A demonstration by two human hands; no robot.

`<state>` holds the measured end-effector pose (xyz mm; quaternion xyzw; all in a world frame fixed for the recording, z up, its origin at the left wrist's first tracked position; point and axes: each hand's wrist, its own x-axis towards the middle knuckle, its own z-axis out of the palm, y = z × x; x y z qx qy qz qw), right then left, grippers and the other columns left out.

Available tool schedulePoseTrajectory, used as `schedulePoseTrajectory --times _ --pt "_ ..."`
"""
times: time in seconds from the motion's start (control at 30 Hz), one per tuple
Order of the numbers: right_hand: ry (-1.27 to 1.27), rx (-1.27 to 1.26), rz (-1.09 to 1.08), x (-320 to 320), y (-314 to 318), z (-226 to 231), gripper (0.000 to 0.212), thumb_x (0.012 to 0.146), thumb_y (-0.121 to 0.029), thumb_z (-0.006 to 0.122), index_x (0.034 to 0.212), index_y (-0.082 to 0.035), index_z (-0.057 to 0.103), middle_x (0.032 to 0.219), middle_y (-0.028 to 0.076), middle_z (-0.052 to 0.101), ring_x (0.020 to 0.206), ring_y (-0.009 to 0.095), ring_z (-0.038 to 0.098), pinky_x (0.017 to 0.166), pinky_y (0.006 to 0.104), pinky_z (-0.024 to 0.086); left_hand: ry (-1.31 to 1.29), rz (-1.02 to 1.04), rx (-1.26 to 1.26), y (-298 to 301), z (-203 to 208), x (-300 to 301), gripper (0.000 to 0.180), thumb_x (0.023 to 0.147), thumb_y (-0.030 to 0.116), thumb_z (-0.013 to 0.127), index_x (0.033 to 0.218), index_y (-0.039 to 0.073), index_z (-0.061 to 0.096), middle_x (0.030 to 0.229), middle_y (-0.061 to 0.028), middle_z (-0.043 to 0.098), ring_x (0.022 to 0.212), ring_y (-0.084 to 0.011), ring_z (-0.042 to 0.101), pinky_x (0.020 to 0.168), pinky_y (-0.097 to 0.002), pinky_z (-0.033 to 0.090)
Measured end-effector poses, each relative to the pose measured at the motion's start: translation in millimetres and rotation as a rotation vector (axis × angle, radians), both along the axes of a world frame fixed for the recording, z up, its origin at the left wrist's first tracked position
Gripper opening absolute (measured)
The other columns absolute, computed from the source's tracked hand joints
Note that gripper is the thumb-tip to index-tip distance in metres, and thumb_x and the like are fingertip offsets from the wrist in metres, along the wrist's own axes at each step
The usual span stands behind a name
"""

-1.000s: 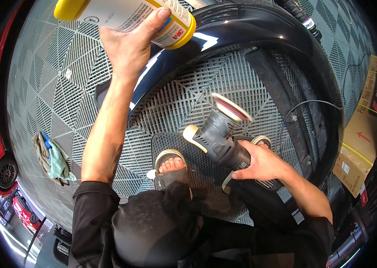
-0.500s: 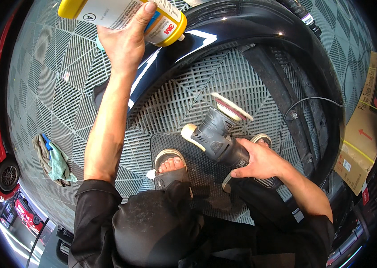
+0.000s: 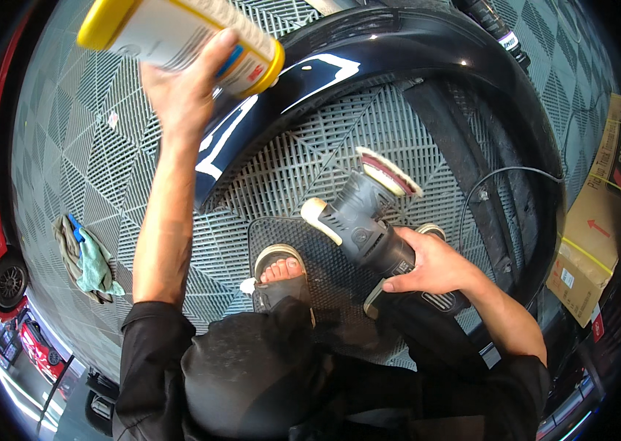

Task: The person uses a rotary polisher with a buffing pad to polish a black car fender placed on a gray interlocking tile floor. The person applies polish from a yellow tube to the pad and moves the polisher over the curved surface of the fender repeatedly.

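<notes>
Two hands, left hand (image 3: 182, 92) gripping bottle (image 3: 178, 33), right hand (image 3: 432, 264) gripping polisher (image 3: 369, 228)

- We see bright, even daylight with soft shadows.
- Glare streaks the glossy dark car panel (image 3: 310, 70) toward twelve o'clock.
- The yellow-capped bottle (image 3: 178, 37) at eleven o'clock is slightly motion-blurred.
- Fisheye bending curves the floor tiles (image 3: 68, 147); the rim falls to black.

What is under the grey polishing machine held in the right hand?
Under the grey polishing machine with its round pad, gripped by the right hand, lies a dark rubber mat on grey grid floor tiles. The sandalled foot sits beside it. The mat directly beneath the machine is covered.
</notes>
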<state>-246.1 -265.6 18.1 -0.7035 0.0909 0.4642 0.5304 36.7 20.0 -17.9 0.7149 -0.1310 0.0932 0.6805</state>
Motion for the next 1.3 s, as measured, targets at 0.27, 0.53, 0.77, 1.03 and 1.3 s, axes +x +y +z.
schedulePoseTrajectory --times 0.27,0.53,0.77,1.03,1.3 --pt "0.401 0.981 -0.56 50 0 -1 0.088 0.078 -0.046 0.08 0.135 0.012 0.047 0.1 0.025 0.067 0.076 0.034 0.074 0.065 0.0414 0.065 0.381 0.272 0.438 194 51 -88 0.06 0.083 0.022 0.084 0.13 0.0 0.055 0.115 -0.01 0.068 0.1 -0.0182 0.067 0.092 -0.0337 0.054" --pt "0.388 1.39 -0.617 130 18 -17 0.1 0.093 -0.063 0.065 0.149 0.012 0.029 0.108 0.03 0.058 0.085 0.043 0.071 0.07 0.0515 0.062 0.835 0.572 1.015 342 -2 -237 0.089 0.08 0.033 0.085 0.153 0.008 0.039 0.133 -0.0191 0.065 0.12 -0.032 0.065 0.102 -0.0425 0.05" --pt "0.398 1.321 -0.606 149 40 -32 0.097 0.095 -0.062 0.061 0.148 0.013 0.031 0.106 0.029 0.059 0.083 0.041 0.07 0.069 0.0515 0.06 1.045 0.709 0.97 374 -64 -300 0.096 0.08 0.038 0.085 0.155 0.005 0.035 0.133 -0.0219 0.065 0.122 -0.0346 0.065 0.105 -0.0425 0.049" --pt "0.223 1.224 -0.668 150 28 -26 0.098 0.095 -0.065 0.057 0.151 0.011 0.031 0.105 0.025 0.055 0.08 0.037 0.065 0.066 0.0483 0.055 1.014 0.724 0.922 372 -93 -308 0.101 0.081 0.041 0.085 0.157 0.002 0.032 0.138 -0.0224 0.061 0.127 -0.0328 0.061 0.108 -0.0423 0.046" --pt "0.253 1.277 -0.72 141 53 -38 0.097 0.092 -0.064 0.06 0.145 0.013 0.036 0.103 0.028 0.064 0.079 0.04 0.072 0.066 0.05 0.062 0.979 0.639 0.916 388 -95 -299 0.103 0.083 0.046 0.084 0.157 -0.003 0.031 0.146 -0.0239 0.052 0.133 -0.0333 0.056 0.111 -0.0422 0.044"
